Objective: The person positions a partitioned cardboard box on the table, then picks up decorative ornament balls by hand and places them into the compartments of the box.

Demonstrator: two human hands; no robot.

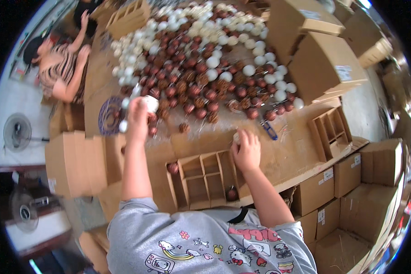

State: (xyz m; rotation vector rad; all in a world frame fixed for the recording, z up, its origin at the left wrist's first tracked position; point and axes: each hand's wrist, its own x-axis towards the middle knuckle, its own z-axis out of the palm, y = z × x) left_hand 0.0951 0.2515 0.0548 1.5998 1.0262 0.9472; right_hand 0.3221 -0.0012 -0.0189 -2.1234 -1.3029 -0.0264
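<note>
A light grey, short-sleeved T-shirt point(137, 230) spans the bottom centre of the frame, softly creased. Its cartoon print scatters a pink flower point(184, 235), a yellow-banded rainbow point(181, 256), a television-shaped drawing point(160, 264), a white cat point(240, 257) and a red strawberry point(260, 261), with pink lettering point(261, 234) toward the right. The left hand point(137, 118), right hand point(248, 151) and both forearms point(136, 173) are bare.

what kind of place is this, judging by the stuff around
Probably a packing workshop: many white and dark-red balls lie massed together, a divided cardboard tray sits closer in, and large cartons stand at the right.
</note>
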